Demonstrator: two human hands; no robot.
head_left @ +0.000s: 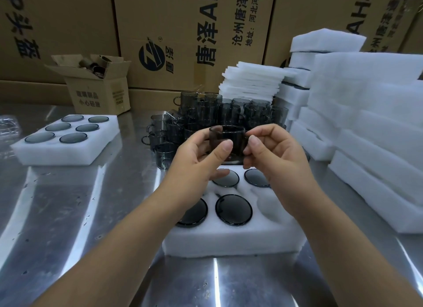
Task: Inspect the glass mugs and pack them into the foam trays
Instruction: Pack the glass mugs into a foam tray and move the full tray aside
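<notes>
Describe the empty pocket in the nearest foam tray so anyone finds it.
On the steel table, take the nearest foam tray. Its near row holds two dark glass mugs; the empty pocket ends that row on the right, bare white foam.

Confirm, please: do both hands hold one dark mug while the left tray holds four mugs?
No: the head view shows six mugs in the left tray. The left hand and right hand do hold one dark mug.

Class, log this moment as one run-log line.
stage: inspect | left hand + right hand: grip one smoky grey glass mug | white foam tray: four seated mugs visible, one empty pocket | next: probably seat mug
</notes>
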